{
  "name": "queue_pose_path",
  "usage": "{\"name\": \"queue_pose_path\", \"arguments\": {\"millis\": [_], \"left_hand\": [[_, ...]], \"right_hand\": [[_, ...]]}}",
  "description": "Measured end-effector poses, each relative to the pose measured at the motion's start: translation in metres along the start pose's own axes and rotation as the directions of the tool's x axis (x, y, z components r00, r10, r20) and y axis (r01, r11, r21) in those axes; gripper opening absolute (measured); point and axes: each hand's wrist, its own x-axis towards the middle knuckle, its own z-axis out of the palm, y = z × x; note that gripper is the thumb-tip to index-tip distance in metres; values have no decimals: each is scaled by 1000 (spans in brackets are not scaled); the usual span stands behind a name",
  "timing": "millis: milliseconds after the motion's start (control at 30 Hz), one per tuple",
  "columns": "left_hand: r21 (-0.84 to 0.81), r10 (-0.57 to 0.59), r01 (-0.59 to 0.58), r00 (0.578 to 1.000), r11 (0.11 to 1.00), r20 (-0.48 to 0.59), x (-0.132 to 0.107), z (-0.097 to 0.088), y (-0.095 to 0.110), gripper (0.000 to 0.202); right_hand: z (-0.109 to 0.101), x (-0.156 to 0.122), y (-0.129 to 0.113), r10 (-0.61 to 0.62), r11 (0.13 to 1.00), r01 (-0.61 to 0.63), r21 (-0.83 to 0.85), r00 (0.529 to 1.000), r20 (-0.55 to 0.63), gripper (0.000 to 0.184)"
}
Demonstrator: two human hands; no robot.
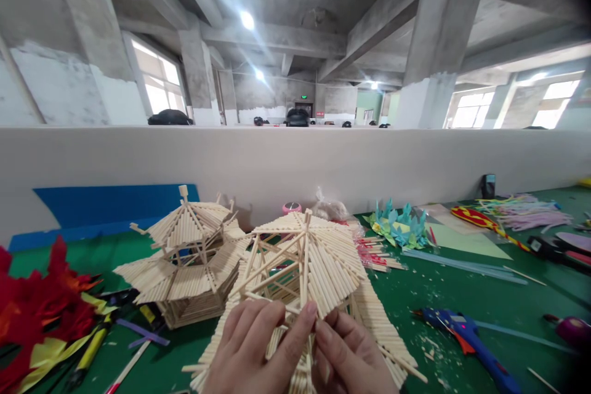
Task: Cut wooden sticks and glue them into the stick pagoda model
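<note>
A pavilion model of thin wooden sticks (332, 261) stands in front of me, its upper roof partly covered with rows of sticks and partly bare frame. My left hand (261, 345) is closed at the near edge of that roof, thumb and fingers gripping the frame by a slanting stick. Beside it, my right hand (351, 354) is closed in a pinch against the same edge. Whatever lies between the right fingertips is hidden. Below both hands spreads the wider lower roof. A second, similar pavilion model (189, 258) stands to the left, topped with a small finial.
A blue glue gun (466, 338) lies on the green table at the right. Bundled sticks (376, 252), a blue paper flower (399, 225) and glue sticks (466, 266) lie behind it. Red crafted petals (46, 305) and a yellow utility knife (90, 351) occupy the left. A white partition (295, 163) runs behind.
</note>
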Motion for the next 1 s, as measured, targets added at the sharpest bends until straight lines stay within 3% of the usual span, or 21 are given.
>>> {"name": "queue_pose_path", "arguments": {"millis": [200,333,467,1000], "left_hand": [[-74,19,-19,1000,997,0,-2,0,-2,33],[-113,-67,66,998,991,-5,-4,1,1,35],[-123,-55,52,998,991,-21,-3,1,4,32],[-36,-21,20,999,999,-27,-1,-1,0,33]], "right_hand": [[0,-1,-1,-16,1000,16,2,1000,-5,35],[-4,0,4,-41,999,41,13,999,-7,33],[-9,3,9,-83,997,83,8,997,0,31],[-6,2,1,-48,999,48,1,999,-22,32]]}}
